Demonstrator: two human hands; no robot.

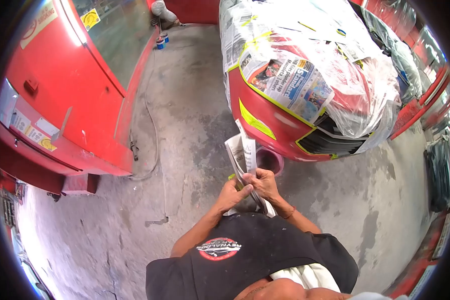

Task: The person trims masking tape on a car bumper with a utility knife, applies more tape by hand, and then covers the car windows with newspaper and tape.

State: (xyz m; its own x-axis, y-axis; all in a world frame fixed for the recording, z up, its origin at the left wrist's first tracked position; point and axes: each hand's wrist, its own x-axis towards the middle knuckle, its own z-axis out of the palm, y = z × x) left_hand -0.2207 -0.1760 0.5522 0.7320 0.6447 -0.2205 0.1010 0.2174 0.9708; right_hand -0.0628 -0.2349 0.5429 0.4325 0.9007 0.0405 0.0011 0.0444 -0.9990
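Note:
A folded newspaper [242, 155] stands up between my two hands in front of my body, with its lower edges reaching down to my shirt. My left hand [231, 195] is closed on its left side, thumb across the pages. On the right side, my right hand [264, 185] pinches the same paper. A small yellow-green bit [231, 176], perhaps tape, shows by my left fingers. Beyond the paper is a red car front [255, 107], masked with newspaper sheets [285, 80], yellow-green tape [255, 122] and clear plastic film [355, 105].
A pink bucket [277, 165] stands on the concrete floor just under the car's front. A thin hose [156, 130] runs along the floor at left, beside a red door and cabinet [85, 100]. Small blue cans [160, 43] sit farther back. Dark hanging sheets [439, 175] are at right.

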